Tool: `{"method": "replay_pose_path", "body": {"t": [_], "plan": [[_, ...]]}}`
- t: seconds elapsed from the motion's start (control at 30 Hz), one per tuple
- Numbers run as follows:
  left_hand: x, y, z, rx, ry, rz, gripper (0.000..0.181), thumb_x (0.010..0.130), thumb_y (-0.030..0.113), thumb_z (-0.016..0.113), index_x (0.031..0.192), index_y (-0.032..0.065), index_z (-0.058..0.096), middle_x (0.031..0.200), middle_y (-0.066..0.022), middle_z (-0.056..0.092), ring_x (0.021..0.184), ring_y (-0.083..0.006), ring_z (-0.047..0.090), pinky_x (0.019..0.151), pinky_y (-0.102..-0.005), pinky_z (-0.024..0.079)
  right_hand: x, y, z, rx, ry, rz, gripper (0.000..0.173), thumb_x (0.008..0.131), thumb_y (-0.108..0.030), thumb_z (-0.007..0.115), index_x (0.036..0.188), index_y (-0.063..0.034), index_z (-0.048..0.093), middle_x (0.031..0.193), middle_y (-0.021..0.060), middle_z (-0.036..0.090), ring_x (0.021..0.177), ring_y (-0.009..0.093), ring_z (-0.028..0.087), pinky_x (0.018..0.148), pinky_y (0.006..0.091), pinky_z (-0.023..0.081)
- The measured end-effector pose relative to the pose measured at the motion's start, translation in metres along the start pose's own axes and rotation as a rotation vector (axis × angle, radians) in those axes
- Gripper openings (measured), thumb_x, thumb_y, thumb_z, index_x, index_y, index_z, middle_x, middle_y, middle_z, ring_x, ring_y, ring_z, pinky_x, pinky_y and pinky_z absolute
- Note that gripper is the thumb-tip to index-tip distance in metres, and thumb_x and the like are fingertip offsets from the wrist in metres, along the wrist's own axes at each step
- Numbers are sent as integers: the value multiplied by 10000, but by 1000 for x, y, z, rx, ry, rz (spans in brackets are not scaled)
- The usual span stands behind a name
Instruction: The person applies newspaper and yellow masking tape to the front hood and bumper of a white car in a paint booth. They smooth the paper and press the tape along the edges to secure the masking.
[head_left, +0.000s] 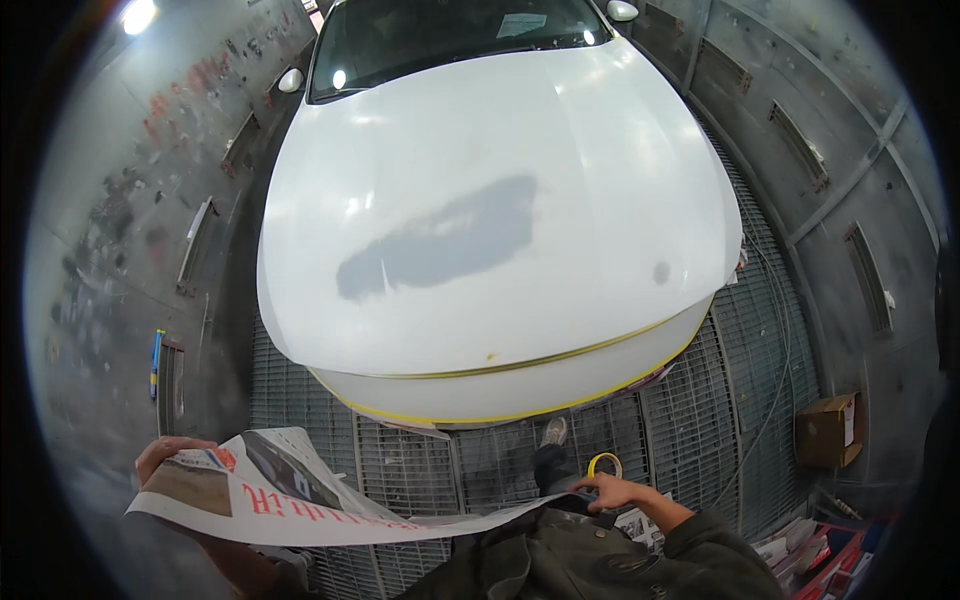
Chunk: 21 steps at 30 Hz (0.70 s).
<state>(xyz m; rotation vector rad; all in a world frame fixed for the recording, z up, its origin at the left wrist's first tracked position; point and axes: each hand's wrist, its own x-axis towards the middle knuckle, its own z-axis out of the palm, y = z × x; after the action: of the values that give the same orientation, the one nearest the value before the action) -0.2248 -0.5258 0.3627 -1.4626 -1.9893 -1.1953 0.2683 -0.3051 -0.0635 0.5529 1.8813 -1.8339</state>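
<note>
A printed newspaper sheet (330, 517) stretches across the front of my body. My left hand (161, 456) grips its far left edge, the fingers folded over the paper. At the sheet's right end, my right hand (611, 493) pinches the edge between thumb and fingers. A roll of yellow masking tape (595, 463) shows just above the right hand; whether it hangs on a finger is unclear. Before me is a white car hood (465, 150) with a dull grey patch (450, 244). Yellow tape (480, 418) lines the bumper's lower edge (525, 394).
Metal floor grating (405, 465) surrounds the car's front. Grey, paint-spotted walls (112, 247) rise on both sides. A cardboard box (825, 431) and a thin hose (784, 360) lie at right. Several papers sit in a red-framed holder (832, 559) at lower right.
</note>
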Motion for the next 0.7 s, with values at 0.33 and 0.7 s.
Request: {"method": "replay_pose_path", "body": {"t": [0.33, 0.7], "plan": [[45, -35, 52, -235, 115, -278, 339, 1061, 279, 536, 1260, 7, 499, 945, -137, 660, 797, -210, 653, 741, -334, 553, 43, -20, -78, -373, 504, -261, 82, 826, -92, 753, 905, -76, 739, 1017, 86, 709, 923, 336, 634, 848, 449, 512], [-54, -266, 194, 409, -504, -617, 238, 899, 166, 747, 854, -46, 649, 678, -88, 502, 602, -247, 468, 624, -394, 423, -67, -98, -275, -543, 1419, 53, 267, 734, -95, 856, 878, 15, 660, 1002, 131, 635, 1041, 358, 567, 877, 461, 467]]}}
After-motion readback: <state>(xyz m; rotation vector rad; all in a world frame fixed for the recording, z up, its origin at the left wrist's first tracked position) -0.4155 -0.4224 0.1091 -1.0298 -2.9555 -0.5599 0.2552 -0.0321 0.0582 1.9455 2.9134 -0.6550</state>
